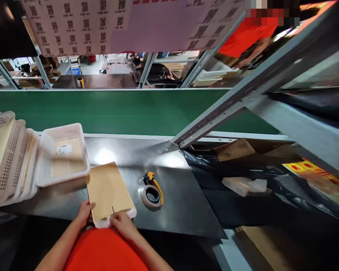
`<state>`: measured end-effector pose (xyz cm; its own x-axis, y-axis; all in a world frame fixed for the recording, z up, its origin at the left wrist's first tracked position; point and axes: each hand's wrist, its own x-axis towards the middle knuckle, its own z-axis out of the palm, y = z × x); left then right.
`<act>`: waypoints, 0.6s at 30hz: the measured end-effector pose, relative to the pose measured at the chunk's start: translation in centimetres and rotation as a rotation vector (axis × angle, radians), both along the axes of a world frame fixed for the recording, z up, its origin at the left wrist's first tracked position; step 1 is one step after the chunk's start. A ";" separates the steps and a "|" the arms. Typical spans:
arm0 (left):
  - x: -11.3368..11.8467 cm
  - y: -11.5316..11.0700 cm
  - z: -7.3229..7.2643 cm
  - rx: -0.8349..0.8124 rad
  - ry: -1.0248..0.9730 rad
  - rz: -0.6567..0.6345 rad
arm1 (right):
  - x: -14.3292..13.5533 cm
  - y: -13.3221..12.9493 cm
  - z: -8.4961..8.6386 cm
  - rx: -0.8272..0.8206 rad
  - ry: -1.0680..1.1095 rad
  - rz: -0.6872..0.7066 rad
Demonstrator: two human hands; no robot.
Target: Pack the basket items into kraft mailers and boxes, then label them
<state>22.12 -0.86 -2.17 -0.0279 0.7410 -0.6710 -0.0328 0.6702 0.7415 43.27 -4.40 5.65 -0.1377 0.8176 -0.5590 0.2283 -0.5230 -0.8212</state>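
A flat brown kraft envelope or sheet of cardboard (110, 186) lies in front of me at the table's near edge. Beneath it, the white rim of a plastic basket (132, 213) shows at the near side. My left hand (85, 211) grips the left edge, thumb on top and fingers hidden below. At the near edge my right hand (122, 222) is closed in a pinch. A thin dark strip or slit stands out just above its fingertips; I cannot tell which it is. To the right rests a tape dispenser (152, 194) with a yellow handle and a roll of tape.
A white basket (42, 177) holding a labelled brown parcel (69, 160) stands at left, beside stacked baskets (9, 165). A green conveyor belt (115, 113) runs behind the metal table (180, 203). A slanted metal post (214, 116) rises at right, near boxes and bags. Across stands a person in red (245, 37).
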 end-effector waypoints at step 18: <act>-3.6 -3.1 -0.7 -0.065 -0.500 0.218 | -9.7 4.4 -6.2 0.569 -0.190 0.858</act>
<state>18.53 -3.98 -2.82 0.1577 0.7102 -0.6861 -0.5135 0.6524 0.5574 33.53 -0.05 -0.51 -0.7466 0.6358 -0.1956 0.4908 0.3280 -0.8072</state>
